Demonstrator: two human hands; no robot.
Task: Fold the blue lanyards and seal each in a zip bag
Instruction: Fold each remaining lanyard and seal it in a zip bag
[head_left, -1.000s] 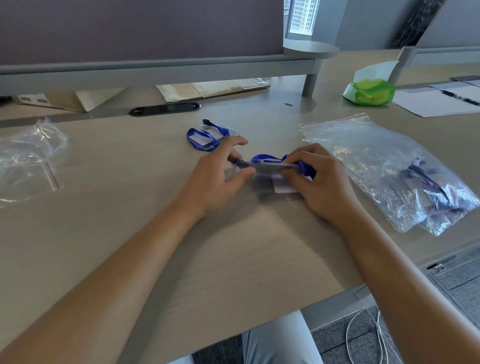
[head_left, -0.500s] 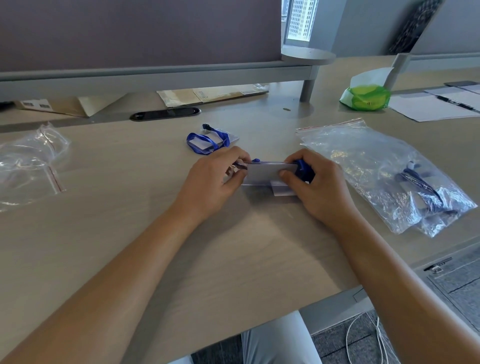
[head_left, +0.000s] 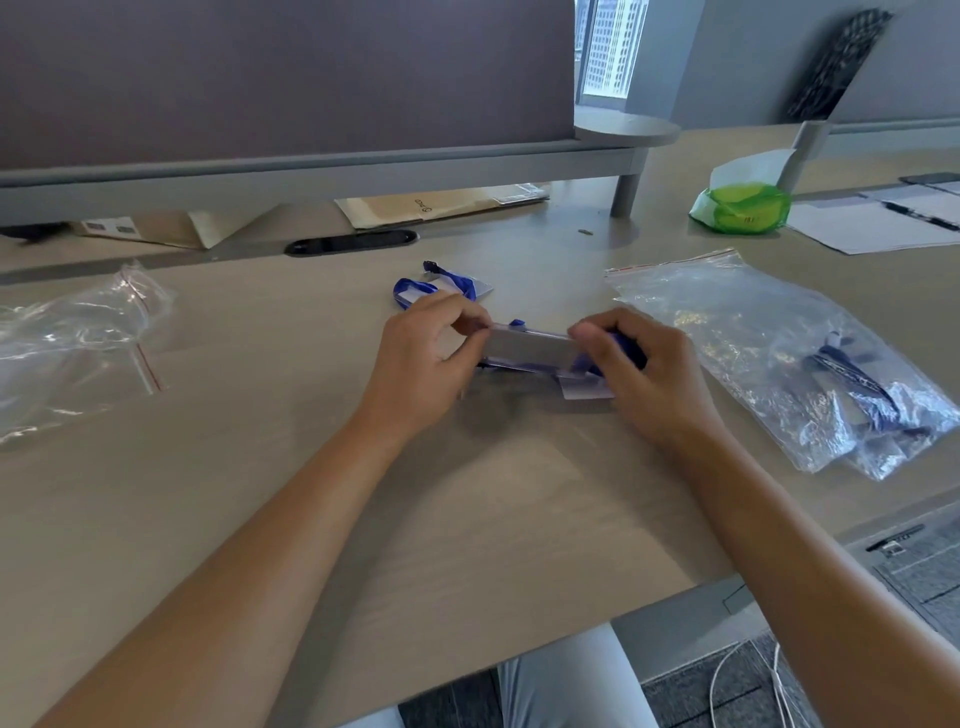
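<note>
Behind the work spot stands a dark wall panel, and below it lies the pale wood surface (head_left: 260, 467) where everything sits. From the head view, the left hand (head_left: 421, 369) and the right hand (head_left: 649, 379) meet in the middle and hold one small zip bag (head_left: 530, 349) between them. The left fingers are bent and pinch the bag's left end, and the right fingers are bent and pinch its right end, with the thumb on top. I think they hold both ends so the top stays straight and can be pressed closed. A blue lanyard (head_left: 626, 345) peeks out by the right hand, so it seems to be inside the bag or going in; I cannot tell how far. A white card (head_left: 587, 389) lies under the bag. Just past the left hand lies a second lanyard (head_left: 441, 285), folded up with its card, maybe waiting its turn. On the right, a big clear bag (head_left: 753, 338) holds more blue straps, close by so they are easy to reach. On the far left lies another clear bag (head_left: 67, 353) with a red strip. Farther back are a green packet (head_left: 743, 208) and some papers (head_left: 857, 228).
</note>
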